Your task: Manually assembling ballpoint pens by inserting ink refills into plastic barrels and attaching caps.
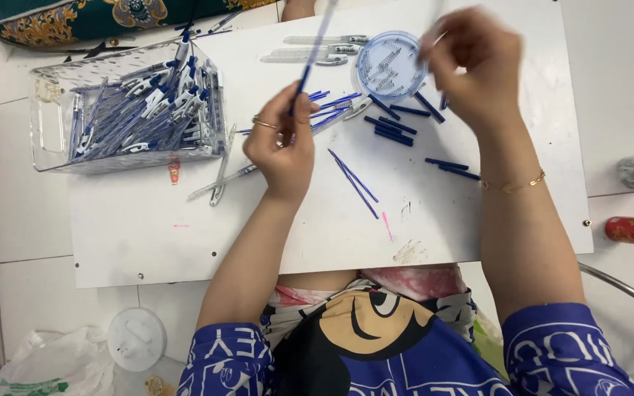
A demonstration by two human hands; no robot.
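Head view: the left hand, at centre frame, has its fingers closed around a blue pen refill. The refill's long axis runs steeply up the frame, leaning slightly right, its upper end toward the top edge. The right hand, upper right, is blurred; its fingertips are pinched together, but whether they hold anything cannot be determined. A round clear dish of springs lies between the hands on the white board. A clear bin of assembled pens occupies the upper left.
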